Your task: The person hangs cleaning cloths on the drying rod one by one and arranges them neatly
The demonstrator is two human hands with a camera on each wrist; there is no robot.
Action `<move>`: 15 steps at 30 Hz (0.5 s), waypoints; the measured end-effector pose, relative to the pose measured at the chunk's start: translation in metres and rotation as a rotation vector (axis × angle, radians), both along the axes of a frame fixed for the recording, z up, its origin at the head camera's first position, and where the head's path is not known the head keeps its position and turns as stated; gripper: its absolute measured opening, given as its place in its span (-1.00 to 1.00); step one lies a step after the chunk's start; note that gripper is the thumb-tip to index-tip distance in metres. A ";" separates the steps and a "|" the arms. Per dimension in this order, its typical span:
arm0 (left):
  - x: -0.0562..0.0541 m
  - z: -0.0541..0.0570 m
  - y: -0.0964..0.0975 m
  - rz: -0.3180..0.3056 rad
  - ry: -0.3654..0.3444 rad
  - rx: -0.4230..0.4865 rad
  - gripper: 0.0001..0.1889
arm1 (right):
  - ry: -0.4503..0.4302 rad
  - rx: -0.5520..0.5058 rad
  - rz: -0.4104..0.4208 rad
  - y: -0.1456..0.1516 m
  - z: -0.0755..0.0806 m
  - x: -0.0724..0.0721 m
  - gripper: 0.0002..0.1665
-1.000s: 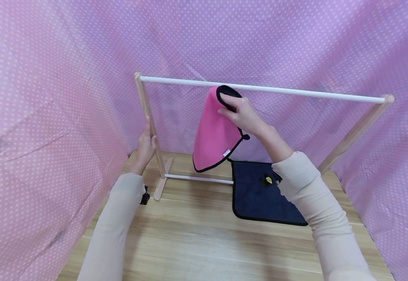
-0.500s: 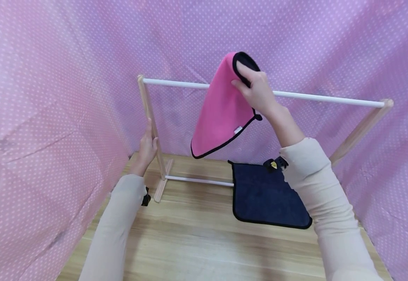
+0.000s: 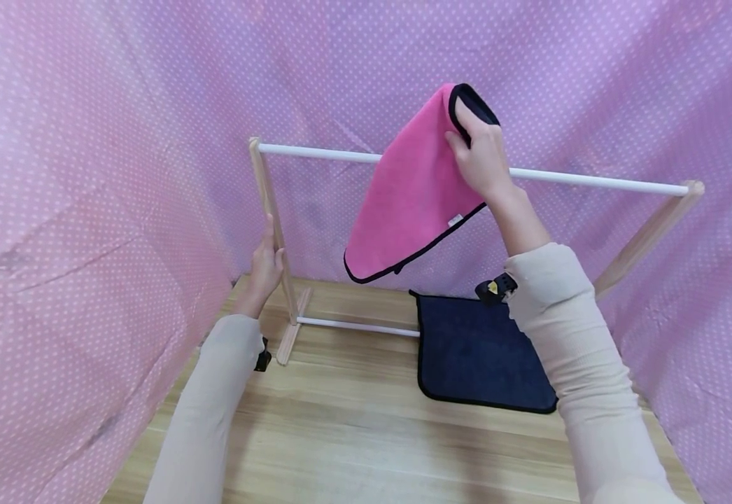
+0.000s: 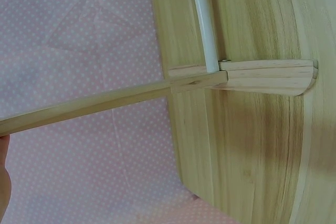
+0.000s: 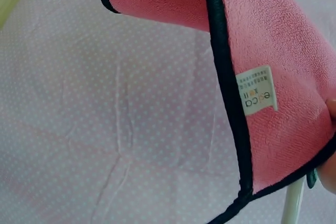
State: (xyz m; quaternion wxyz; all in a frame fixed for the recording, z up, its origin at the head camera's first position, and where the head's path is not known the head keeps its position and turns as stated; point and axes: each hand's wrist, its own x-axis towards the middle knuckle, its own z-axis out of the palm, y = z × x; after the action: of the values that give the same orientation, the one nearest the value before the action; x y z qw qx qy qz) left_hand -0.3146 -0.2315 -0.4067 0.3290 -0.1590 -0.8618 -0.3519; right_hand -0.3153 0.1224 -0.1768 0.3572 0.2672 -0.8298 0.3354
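A pink towel (image 3: pixel 410 182) with black edging and a white label hangs from my right hand (image 3: pixel 482 154), which grips its upper edge. The towel passes in front of the white top rod (image 3: pixel 315 152) of a wooden drying rack in the head view, its lower corner hanging below the rod. In the right wrist view, the label (image 5: pixel 255 91) faces the camera and the rod shows behind the cloth. At the left, my left hand (image 3: pixel 265 266) holds the rack's wooden post (image 3: pixel 264 182) partway up, thumb on its near side. Only a sliver of that hand shows in the left wrist view.
A dark navy towel (image 3: pixel 479 357) with black edging overlaps the right part of the lower white rod (image 3: pixel 360 326). The rack's left foot (image 4: pixel 273 77) stands on the wooden table (image 3: pixel 353 434). Polka-dot pink fabric (image 3: pixel 120 140) surrounds the table.
My right hand has lifted the pink towel from below the top rod to above it and shifted right. My left hand stays on the post.
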 end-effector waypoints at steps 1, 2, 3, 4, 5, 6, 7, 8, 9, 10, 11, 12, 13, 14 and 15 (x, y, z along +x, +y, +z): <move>0.000 0.000 0.000 0.001 -0.006 -0.001 -0.13 | -0.020 0.002 -0.017 0.000 0.000 0.000 -0.44; 0.000 0.000 0.000 0.006 -0.014 0.001 -0.14 | -0.045 0.003 -0.031 0.000 -0.001 -0.001 -0.44; 0.000 0.000 0.000 0.009 -0.024 0.008 -0.14 | -0.077 -0.003 -0.042 0.000 -0.001 0.000 -0.44; 0.000 0.000 0.001 0.013 -0.035 0.015 -0.14 | -0.108 -0.008 -0.050 0.000 -0.001 0.000 -0.43; 0.001 0.001 0.001 0.017 -0.047 0.022 -0.15 | -0.137 -0.013 -0.060 -0.001 -0.002 0.000 -0.43; 0.002 0.001 0.001 0.026 -0.054 0.031 -0.16 | -0.161 -0.022 -0.064 -0.002 -0.002 0.001 -0.43; 0.002 0.001 0.002 0.030 -0.059 0.045 -0.16 | -0.180 -0.027 -0.066 -0.002 -0.002 0.001 -0.42; 0.003 0.001 0.002 0.038 -0.065 0.061 -0.16 | -0.195 -0.035 -0.065 -0.003 -0.003 0.002 -0.42; 0.004 0.001 0.002 0.044 -0.066 0.072 -0.17 | -0.203 -0.039 -0.065 -0.003 -0.003 0.002 -0.42; 0.005 0.001 0.002 0.049 -0.066 0.080 -0.18 | -0.204 -0.037 -0.068 -0.004 -0.004 0.003 -0.42; 0.006 0.001 0.002 0.052 -0.064 0.086 -0.19 | -0.203 -0.033 -0.072 -0.004 -0.004 0.003 -0.42; 0.007 0.001 0.002 0.055 -0.064 0.093 -0.19 | -0.203 -0.029 -0.073 -0.005 -0.004 0.003 -0.42; 0.008 0.001 0.002 0.052 -0.067 0.097 -0.20 | -0.203 -0.022 -0.075 -0.005 -0.005 0.003 -0.42; 0.009 0.002 0.002 0.047 -0.070 0.098 -0.20 | -0.204 -0.017 -0.075 -0.005 -0.005 0.003 -0.42; 0.011 0.002 0.001 0.038 -0.073 0.096 -0.22 | -0.203 -0.012 -0.076 -0.005 -0.005 0.003 -0.41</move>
State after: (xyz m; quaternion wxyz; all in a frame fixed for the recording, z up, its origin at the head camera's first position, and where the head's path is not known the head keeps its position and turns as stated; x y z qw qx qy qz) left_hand -0.3041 -0.2301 -0.4047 0.3109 -0.1139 -0.8583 -0.3920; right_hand -0.3121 0.1170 -0.1818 0.2852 0.1981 -0.8693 0.3518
